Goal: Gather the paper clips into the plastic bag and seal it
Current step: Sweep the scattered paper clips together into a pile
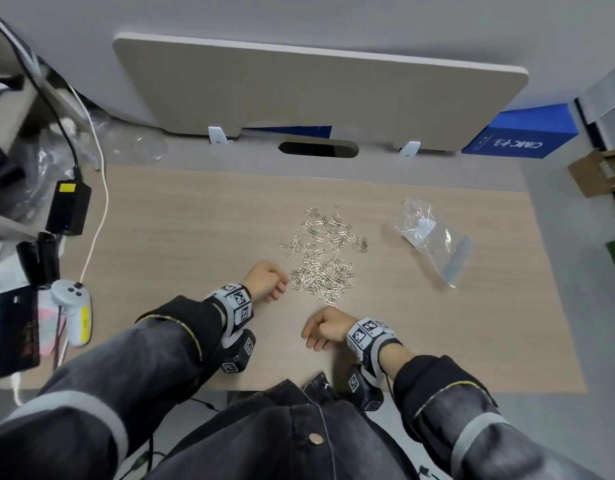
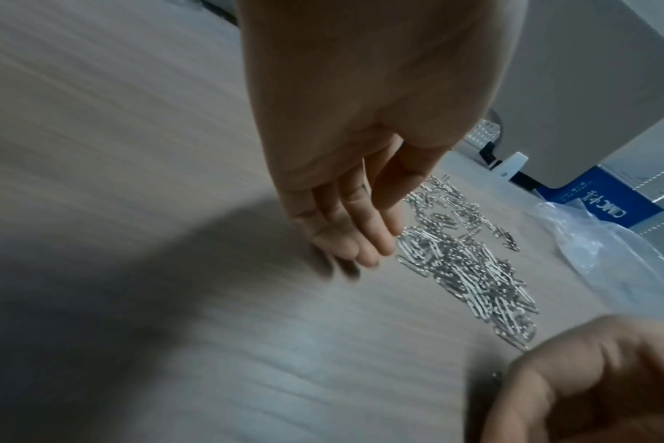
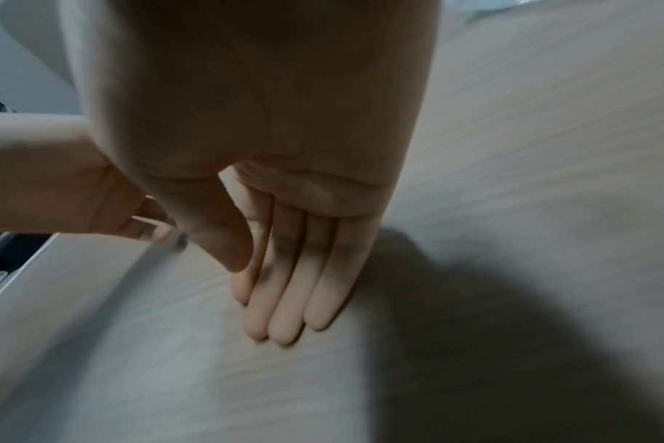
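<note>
Several silver paper clips [image 1: 320, 254] lie scattered in a loose pile at mid-table, denser at the near end [image 2: 467, 263]. A crumpled clear plastic bag [image 1: 427, 237] with a zip strip lies flat to the right of the pile, and a few clips show inside it [image 2: 607, 248]. My left hand [image 1: 268, 282] stands on its edge at the pile's near-left side, with straight fingers [image 2: 360, 248] touching the table beside the clips. My right hand [image 1: 325, 327] rests just in front of the pile. Its fingers [image 3: 285, 323] lie straight and together on the wood. Neither hand holds anything.
A black power adapter [image 1: 68, 211], a white cable and a white controller [image 1: 72, 306] crowd the table's left edge. A beige divider panel [image 1: 316, 88] and a cable slot [image 1: 318, 148] close off the back. A blue box [image 1: 520, 136] sits at the back right.
</note>
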Demonstrator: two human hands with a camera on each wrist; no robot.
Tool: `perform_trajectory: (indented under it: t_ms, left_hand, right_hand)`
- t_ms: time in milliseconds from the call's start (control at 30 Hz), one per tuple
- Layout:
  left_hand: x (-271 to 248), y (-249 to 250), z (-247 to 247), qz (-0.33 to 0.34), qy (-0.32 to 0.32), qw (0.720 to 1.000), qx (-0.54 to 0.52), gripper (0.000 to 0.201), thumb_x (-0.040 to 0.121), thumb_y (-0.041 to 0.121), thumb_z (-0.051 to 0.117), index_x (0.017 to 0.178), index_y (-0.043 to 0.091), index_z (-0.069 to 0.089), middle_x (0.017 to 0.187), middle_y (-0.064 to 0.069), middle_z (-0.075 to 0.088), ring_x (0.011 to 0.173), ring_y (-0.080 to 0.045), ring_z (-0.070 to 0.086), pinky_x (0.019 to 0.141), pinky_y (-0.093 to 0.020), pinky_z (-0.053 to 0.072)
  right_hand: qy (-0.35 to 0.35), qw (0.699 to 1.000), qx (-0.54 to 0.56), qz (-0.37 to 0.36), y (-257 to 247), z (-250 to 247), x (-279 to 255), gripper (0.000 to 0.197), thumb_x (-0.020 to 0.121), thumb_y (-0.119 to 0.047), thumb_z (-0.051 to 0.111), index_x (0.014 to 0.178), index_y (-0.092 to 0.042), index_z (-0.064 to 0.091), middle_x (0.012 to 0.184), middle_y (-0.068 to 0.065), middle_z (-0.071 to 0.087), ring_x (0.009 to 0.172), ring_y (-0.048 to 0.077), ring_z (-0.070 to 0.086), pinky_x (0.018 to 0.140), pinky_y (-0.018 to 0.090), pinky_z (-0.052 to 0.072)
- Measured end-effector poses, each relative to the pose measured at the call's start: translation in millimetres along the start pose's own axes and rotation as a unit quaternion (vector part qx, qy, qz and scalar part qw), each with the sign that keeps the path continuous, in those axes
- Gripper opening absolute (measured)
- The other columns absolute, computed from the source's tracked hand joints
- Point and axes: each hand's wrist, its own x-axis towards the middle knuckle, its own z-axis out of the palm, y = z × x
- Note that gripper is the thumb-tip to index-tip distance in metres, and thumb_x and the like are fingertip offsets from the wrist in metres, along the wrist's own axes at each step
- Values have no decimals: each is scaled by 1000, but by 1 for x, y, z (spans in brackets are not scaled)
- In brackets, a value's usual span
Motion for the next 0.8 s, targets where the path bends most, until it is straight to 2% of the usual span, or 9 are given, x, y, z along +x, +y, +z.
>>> perform_trajectory:
  t_ms: [100, 200, 333, 400, 500, 567, 633, 700, 800]
  left_hand:
    - [-3, -19, -13, -17, 3, 1000, 12, 32, 87, -5, 34, 73, 9, 58, 64, -7, 58, 44, -17, 50, 42, -20, 36]
    - [-6, -32, -22, -24, -11, 999, 40, 31, 87, -4, 34, 73, 11, 59, 64, -5, 60, 45, -16, 52, 45, -21, 38]
    - [-3, -37, -24, -20, -38, 997, 69, 31, 87, -2, 36, 73, 12, 59, 65, -4, 62, 47, -16, 54, 48, -22, 38]
    - [-1, -35, -21, -7, -53, 995, 79, 29, 87, -2, 37, 74, 13, 59, 65, -3, 63, 48, -17, 54, 48, -23, 38]
    - [5, -22, -8, 29, -70, 992, 97, 28, 86, 0, 39, 73, 13, 59, 63, -3, 63, 48, -18, 56, 56, -27, 44]
    - [7, -14, 3, 49, -92, 988, 110, 27, 85, 1, 40, 72, 14, 59, 63, -3, 64, 49, -19, 57, 62, -31, 47]
    - [10, -3, 16, 61, -129, 979, 142, 25, 84, 2, 40, 73, 15, 59, 65, -2, 64, 49, -19, 58, 61, -29, 47]
    - [15, 7, 22, 64, -153, 967, 195, 24, 82, 5, 40, 74, 17, 59, 65, 0, 66, 47, -17, 60, 58, -25, 48]
    - [25, 26, 27, 54, -130, 964, 226, 23, 80, 4, 41, 71, 18, 57, 62, 0, 64, 48, -18, 59, 60, -26, 49]
  right_hand:
    - [38, 999, 32, -17, -19, -2, 12, 39, 76, 10, 30, 79, -5, 66, 62, 6, 70, 54, 18, 68, 54, 26, 55]
    - [181, 977, 102, -42, -37, -13, 24, 35, 79, 11, 34, 75, -7, 65, 58, 8, 68, 52, 19, 64, 50, 24, 52]
    - [300, 940, 144, -75, -42, -28, 28, 37, 75, 9, 43, 71, -19, 68, 71, 2, 69, 74, 20, 64, 73, 32, 53]
    - [330, 932, 133, -66, -28, -30, 20, 36, 72, 5, 48, 65, -22, 70, 71, -3, 71, 78, 18, 65, 76, 34, 52]
    - [315, 946, 71, -18, -4, -31, -5, 38, 73, 5, 43, 63, -19, 71, 61, -1, 71, 61, 17, 66, 61, 32, 54]
    - [241, 971, 6, 15, 5, -30, -17, 40, 71, 4, 40, 60, -19, 71, 54, -2, 68, 51, 11, 64, 52, 24, 52]
    - [172, 981, -77, 38, 4, -34, -21, 38, 68, -2, 39, 59, -24, 69, 54, -6, 67, 54, 9, 64, 50, 18, 47]
    - [148, 980, -126, 39, -4, -42, -13, 35, 63, -9, 38, 60, -26, 68, 61, -6, 69, 66, 13, 67, 57, 20, 50]
    - [169, 975, -145, -5, -21, -62, 6, 33, 59, -14, 39, 64, -27, 69, 77, -6, 73, 82, 15, 68, 80, 27, 55]
